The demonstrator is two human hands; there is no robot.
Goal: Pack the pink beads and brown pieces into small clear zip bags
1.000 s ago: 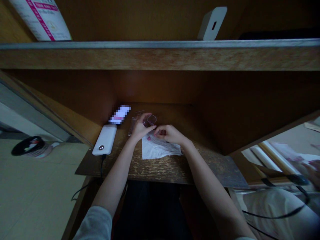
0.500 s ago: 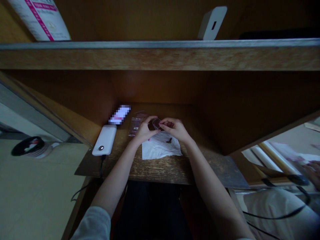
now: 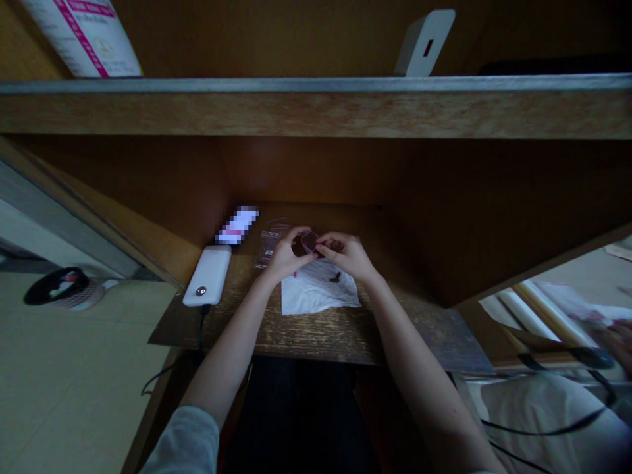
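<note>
The person's left hand (image 3: pixel 289 257) and right hand (image 3: pixel 345 255) meet just above a wooden desk (image 3: pixel 320 336), in the lower middle of the frame. The fingers of both are curled inward, and the right fingertips (image 3: pixel 326 245) pinch a small clear plastic piece (image 3: pixel 309 242) against the left fingers. The piece is held up off the desk between the hands, and its exact shape is too dim to make out.

Just left of the hands lies a clear plastic bag (image 3: pixel 269 245) with a reddish print that cannot be read. Below the hands is a white tissue (image 3: pixel 316 296), with a small dark object (image 3: pixel 336 277) on it. Further left sit a white power bank (image 3: pixel 207 276) with a round mark and a black cable (image 3: pixel 200 329), and beyond it a phone (image 3: pixel 237 225) whose screen is pixelated.

Across the top runs a wooden shelf (image 3: pixel 316 112). At the upper left on it leans a white box (image 3: pixel 83 39) with a pink band, its small print illegible. At the upper right stands a small white block (image 3: pixel 424 43) with a black slot. At the far right edge, another person's hand (image 3: pixel 619 339) rests on papers (image 3: pixel 573 306).
</note>
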